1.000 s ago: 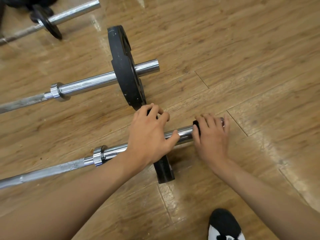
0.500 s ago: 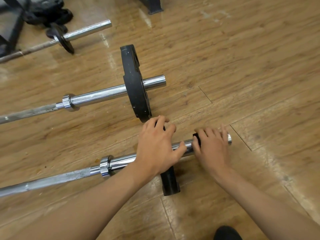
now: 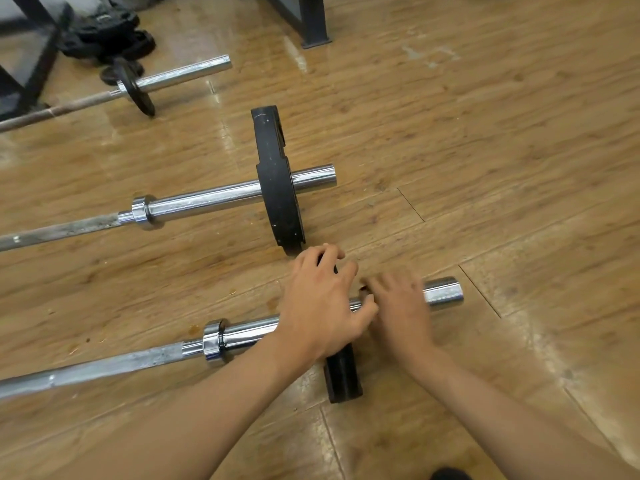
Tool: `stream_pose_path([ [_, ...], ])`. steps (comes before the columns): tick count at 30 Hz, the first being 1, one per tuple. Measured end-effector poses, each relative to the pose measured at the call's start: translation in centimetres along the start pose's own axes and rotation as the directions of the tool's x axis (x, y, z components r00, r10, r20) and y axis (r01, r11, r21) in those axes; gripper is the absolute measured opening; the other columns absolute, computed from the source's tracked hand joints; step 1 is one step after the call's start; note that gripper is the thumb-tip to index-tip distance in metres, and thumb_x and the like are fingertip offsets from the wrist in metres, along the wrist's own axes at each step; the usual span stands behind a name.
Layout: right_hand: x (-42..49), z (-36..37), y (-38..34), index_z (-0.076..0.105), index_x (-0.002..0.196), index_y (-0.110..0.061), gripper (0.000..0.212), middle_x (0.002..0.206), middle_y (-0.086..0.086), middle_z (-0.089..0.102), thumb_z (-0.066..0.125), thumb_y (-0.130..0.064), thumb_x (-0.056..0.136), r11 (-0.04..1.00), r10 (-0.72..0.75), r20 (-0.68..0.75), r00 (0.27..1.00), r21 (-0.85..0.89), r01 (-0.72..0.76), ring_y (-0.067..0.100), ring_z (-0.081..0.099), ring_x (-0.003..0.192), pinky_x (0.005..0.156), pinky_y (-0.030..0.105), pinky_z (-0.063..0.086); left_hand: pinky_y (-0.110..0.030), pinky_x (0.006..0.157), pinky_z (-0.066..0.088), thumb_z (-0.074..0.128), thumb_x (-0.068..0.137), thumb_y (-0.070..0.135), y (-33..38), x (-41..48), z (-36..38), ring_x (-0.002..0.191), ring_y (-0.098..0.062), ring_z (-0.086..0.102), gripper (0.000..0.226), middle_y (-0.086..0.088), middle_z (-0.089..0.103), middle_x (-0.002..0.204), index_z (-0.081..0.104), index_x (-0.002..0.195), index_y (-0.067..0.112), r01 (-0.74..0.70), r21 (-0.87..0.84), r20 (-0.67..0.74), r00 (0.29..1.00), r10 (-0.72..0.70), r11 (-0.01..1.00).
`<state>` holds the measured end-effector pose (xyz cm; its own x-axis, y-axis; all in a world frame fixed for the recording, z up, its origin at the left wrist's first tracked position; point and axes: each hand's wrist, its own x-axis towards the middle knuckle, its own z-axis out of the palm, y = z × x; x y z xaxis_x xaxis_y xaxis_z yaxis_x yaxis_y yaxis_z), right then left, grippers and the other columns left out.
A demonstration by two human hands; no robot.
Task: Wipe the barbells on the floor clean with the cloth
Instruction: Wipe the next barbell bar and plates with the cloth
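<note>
Moved: right hand (image 3: 398, 308) slid inward along barbell sleeve (image 3: 443, 294), now touching left hand (image 3: 322, 303). Its blurred grip curls over cloth (image 3: 363, 288), and the left grip clamps plate (image 3: 343, 375).

I am looking down at a floor (image 3: 485, 150) of glossy, honey-brown wood-grain planks, with thin seams and pale streaks of reflected light. At the top edge a dark metal post (image 3: 313, 26) stands on a flat foot. At the far left is a dark steel frame (image 3: 27, 60) beside a heap of black plates (image 3: 104, 32).
</note>
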<state>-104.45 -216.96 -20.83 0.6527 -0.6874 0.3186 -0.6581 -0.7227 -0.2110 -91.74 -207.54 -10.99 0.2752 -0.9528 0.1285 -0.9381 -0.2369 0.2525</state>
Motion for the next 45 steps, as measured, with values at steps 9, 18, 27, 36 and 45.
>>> stream_pose_path([
  [9,-0.9,-1.8,7.5,0.076,0.094,-0.016,0.031,0.092,0.005,0.072,0.049,-0.032,0.090,0.936,0.350,-0.102,0.931,-0.004,-0.352,0.031,0.064,0.091,0.117,0.053,0.027,-0.046,0.111,0.041,0.051,0.090,0.057,0.6,-1.3,0.3,0.120,-0.023,0.048,0.052,-0.004,0.061,0.121,0.071,0.110,0.014,0.008,-0.021,-0.042,0.999,-0.008,1.000],
  [18,-3.1,-0.8,1.6,0.071,0.114,-0.020,0.030,0.112,0.000,0.070,0.051,-0.033,0.095,0.986,-0.143,-0.019,0.989,0.082,0.145,0.024,0.066,0.103,0.120,0.057,0.030,-0.048,0.129,0.009,0.046,0.090,0.054,1.4,-3.6,0.4,0.152,-0.045,0.028,0.063,-0.033,0.036,0.159,0.058,0.128,0.006,0.102,0.020,0.002,0.995,-0.102,0.995],
  [27,-3.0,-2.1,1.5,0.072,0.092,-0.013,0.031,0.086,0.009,0.067,0.048,-0.033,0.091,0.979,0.196,-0.013,0.980,0.055,-0.195,0.034,0.062,0.085,0.100,0.048,0.042,-0.059,0.122,0.032,0.050,0.087,0.059,3.2,-6.1,0.7,0.146,-0.048,0.035,0.065,-0.035,0.041,0.155,0.065,0.122,0.006,0.048,0.144,0.005,0.999,-0.049,0.988],
  [36,-6.0,-3.1,6.7,0.074,0.098,-0.015,0.025,0.096,0.002,0.069,0.054,-0.029,0.093,0.961,0.273,-0.149,0.950,0.076,-0.264,0.028,0.064,0.094,0.125,0.051,0.019,-0.039,0.099,0.037,0.036,0.088,0.073,0.5,-3.0,-1.4,0.118,-0.022,0.041,0.076,-0.002,0.055,0.130,0.060,0.136,0.020,0.028,0.048,0.158,0.987,-0.035,0.998],
  [45,-7.0,-2.6,-0.1,0.070,0.115,-0.016,0.032,0.114,0.006,0.069,0.056,-0.035,0.095,0.967,-0.192,0.013,0.981,0.171,0.186,0.027,0.064,0.110,0.125,0.050,0.023,-0.044,0.116,0.034,0.042,0.087,0.064,1.3,-4.4,-0.5,0.144,-0.034,0.043,0.072,-0.014,0.053,0.150,0.066,0.131,0.012,-0.018,0.010,0.158,0.987,0.016,1.000],
])
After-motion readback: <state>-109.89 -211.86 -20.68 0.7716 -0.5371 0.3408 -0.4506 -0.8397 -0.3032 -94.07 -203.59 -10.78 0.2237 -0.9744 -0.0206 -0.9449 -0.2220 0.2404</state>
